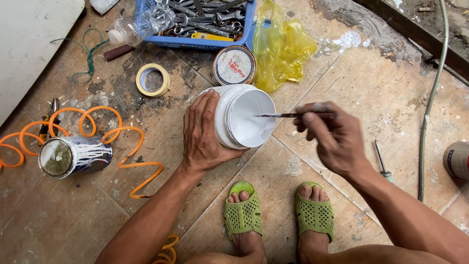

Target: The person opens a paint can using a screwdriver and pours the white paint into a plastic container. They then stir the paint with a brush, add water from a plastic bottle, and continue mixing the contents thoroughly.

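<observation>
A: Down on the tiled floor (391,98), left hand (202,134) wraps the white tub (244,117), fingers closed round its side, tub tipped so the mouth faces right. Right hand (332,137) pinches a thin brush (288,115), fingers closed on the handle, tip inside the tub mouth.

B: Tub location?

A: Centre, just above the green sandals (278,212), held off or barely on the floor, can't tell which.

B: Risks?

A: Tub is tilted well over with white paint inside. My guess: more tilt and it spills onto the tiles or the sandals. Brush could drip white on the way out. Grip covers one side only, so a slip could roll the tub.

B: Around it?

A: Round lid (234,65) just above the tub, yellow bag (283,46) beside it, blue crate (195,24) of wrenches at top, tape roll (153,79) left of the lid. Paint can (73,156) lying on its side far left with white runs, orange coiled hose (97,132) looping round it. Screwdriver (382,159) right of the right hand.

B: Hidden or unclear?

A: Paint level, can't tell, inside is all white. Bristles too small to make out. Left palm is hidden behind the tub. Crate and hose are cut off by the frame, and a brown roll (457,159) at the right edge is cut off too. Plastic bottle (141,24) on the crate is see-through, contents unclear.
</observation>
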